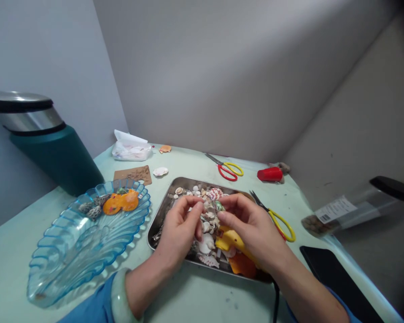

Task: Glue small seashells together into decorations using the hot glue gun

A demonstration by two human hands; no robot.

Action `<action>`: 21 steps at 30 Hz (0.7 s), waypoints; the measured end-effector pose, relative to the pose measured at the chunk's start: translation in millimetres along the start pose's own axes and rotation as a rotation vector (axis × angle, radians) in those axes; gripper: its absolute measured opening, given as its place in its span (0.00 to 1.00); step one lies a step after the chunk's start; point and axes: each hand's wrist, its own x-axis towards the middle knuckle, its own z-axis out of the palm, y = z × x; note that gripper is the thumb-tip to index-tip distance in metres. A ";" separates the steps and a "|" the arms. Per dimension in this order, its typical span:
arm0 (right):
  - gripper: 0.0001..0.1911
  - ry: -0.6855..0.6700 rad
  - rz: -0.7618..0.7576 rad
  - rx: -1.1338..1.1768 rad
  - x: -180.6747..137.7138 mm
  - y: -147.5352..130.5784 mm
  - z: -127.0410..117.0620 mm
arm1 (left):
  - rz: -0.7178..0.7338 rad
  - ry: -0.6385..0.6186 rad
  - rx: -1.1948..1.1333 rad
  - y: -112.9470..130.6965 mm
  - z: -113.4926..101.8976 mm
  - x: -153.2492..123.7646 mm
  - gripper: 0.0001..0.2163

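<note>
Both hands hover over a metal tray [166, 197] full of seashells [207, 244]. My right hand [252, 224] pinches a small greenish shell [219, 206] between thumb and fingers. Close by on the left, my left hand [182, 222] has its thumb and forefinger tips pressed together; what lies between them, if anything, is too small to make out. Partly under my right hand, a yellow glue gun [227, 237] rests in the tray, beside an orange piece [242, 265]. A red-and-white striped scallop shell [215, 194] lies near the tray's far side.
On the left are a blue shell-shaped dish [70, 264] with an orange figure [121, 202], and a green bottle [59, 152]. Scissors [227, 168] lie behind the tray, another pair [279, 222] to its right. A clear jar [350, 213] and black flat object [333, 273] lie rightward.
</note>
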 end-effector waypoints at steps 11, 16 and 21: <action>0.10 -0.115 0.010 -0.031 0.8 -5.2 -3.5 | -0.104 -0.095 0.007 -0.4 -0.1 3.7 0.13; 0.16 -0.050 -0.318 -0.366 -2.7 -8.5 -3.3 | -0.129 -0.086 -0.012 -0.2 2.5 2.7 0.13; 0.12 -0.026 -0.377 -0.441 -3.7 -8.4 -0.1 | -0.101 -0.070 -0.015 4.4 4.4 1.5 0.12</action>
